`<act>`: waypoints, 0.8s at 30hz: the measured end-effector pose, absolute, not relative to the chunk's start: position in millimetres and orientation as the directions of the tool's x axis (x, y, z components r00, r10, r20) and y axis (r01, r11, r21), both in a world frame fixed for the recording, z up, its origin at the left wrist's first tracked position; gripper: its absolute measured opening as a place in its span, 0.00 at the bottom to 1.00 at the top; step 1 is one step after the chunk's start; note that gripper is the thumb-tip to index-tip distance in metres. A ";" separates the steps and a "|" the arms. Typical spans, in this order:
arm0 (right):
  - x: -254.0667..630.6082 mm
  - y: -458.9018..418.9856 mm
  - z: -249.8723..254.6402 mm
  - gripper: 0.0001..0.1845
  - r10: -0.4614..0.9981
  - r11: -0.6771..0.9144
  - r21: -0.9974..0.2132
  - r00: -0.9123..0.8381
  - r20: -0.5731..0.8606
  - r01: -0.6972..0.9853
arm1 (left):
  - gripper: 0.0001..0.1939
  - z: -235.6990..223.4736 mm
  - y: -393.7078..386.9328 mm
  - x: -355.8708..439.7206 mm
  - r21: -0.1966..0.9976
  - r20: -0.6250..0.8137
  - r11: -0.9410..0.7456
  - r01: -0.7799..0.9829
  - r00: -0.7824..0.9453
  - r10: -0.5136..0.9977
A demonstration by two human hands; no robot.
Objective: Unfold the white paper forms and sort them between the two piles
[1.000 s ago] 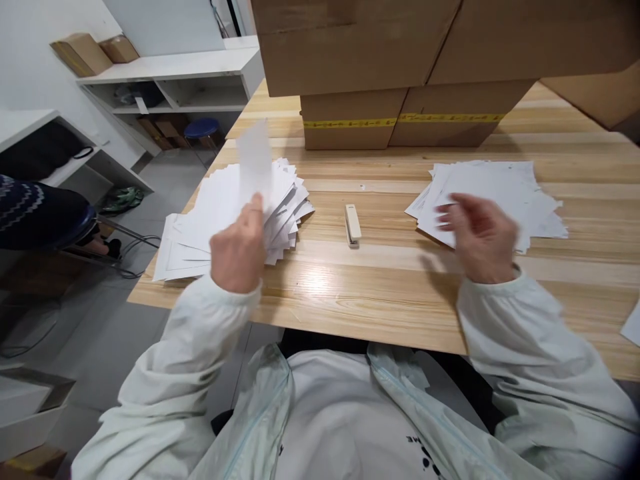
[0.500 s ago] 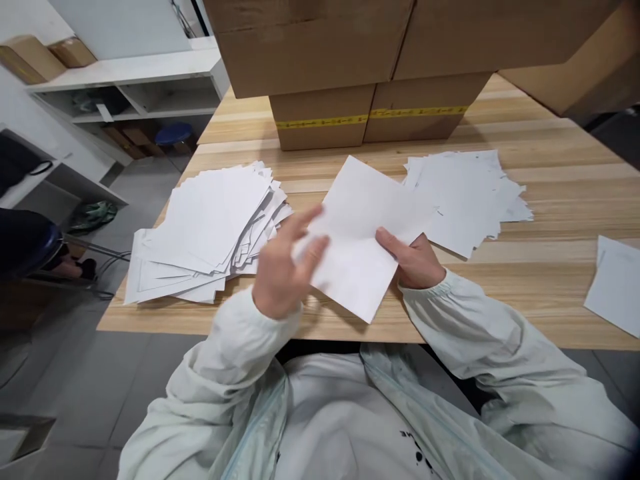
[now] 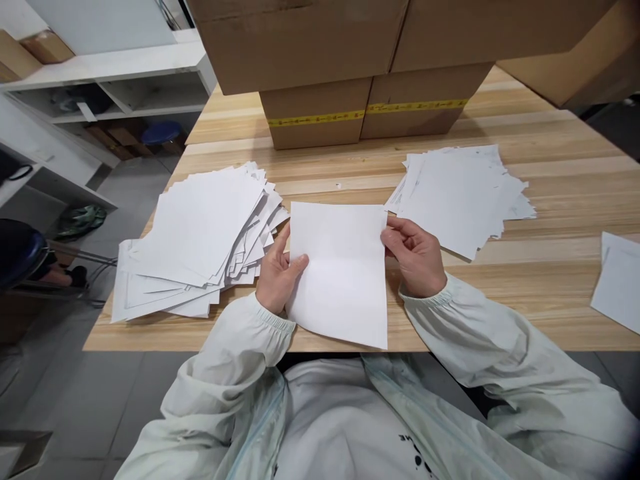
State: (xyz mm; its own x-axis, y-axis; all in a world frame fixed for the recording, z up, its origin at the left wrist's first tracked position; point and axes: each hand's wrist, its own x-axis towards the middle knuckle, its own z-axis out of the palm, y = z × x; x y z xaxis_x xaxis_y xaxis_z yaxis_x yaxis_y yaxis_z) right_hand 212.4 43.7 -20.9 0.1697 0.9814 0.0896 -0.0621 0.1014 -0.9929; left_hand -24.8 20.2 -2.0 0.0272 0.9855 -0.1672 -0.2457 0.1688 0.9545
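Observation:
Between my hands is a white sheet of paper [image 3: 340, 273], its visible face blank, held upright near the table's front edge. My left hand [image 3: 278, 272] pinches its left edge, thumb on the near face and fingers behind. At the upper right edge, my right hand [image 3: 416, 255] grips the paper between thumb and fingers. A tall, uneven pile of papers [image 3: 200, 227] lies left of my left hand. Beyond my right hand is a lower, fanned pile of papers [image 3: 460, 193]. Whether the held paper is one layer or more, I cannot tell.
Stacked cardboard boxes [image 3: 315, 120] with yellow tape stand at the back of the wooden table [image 3: 530, 293]. More white sheets [image 3: 620, 283] lie at the far right. Left of the table are a white shelf unit [image 3: 125, 70] and a blue stool [image 3: 163, 132].
My left hand, earlier apart and blurred, now holds the paper's left edge. The paper has turned from a slant to nearly straight, and my right hand has shifted up to its upper right edge.

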 end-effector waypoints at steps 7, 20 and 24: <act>217.4 45.8 -12.0 0.19 0.963 0.162 -0.987 0.223 0.153 -0.023 | 0.47 1.3 19.3 -23.2 0.945 -0.171 0.184 -0.269 0.072 0.983; 212.9 39.1 -14.3 0.28 0.978 0.202 -0.979 0.051 0.202 0.002 | 0.54 -0.9 15.5 -19.6 0.935 -0.163 0.173 -0.309 0.061 0.985; 212.2 39.9 -14.4 0.22 0.984 0.152 -0.988 -0.086 0.154 -0.026 | 0.46 -0.5 16.8 -18.5 0.920 -0.162 0.167 -0.355 0.044 0.986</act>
State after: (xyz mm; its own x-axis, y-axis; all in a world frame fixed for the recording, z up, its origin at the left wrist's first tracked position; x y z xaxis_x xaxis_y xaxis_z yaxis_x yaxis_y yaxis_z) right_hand 212.2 39.9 -14.4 -0.0856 0.9844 0.1538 -0.0257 0.1521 -0.9880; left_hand -18.5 16.8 -0.5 0.0437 0.9859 -0.1618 -0.3554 0.1667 0.9197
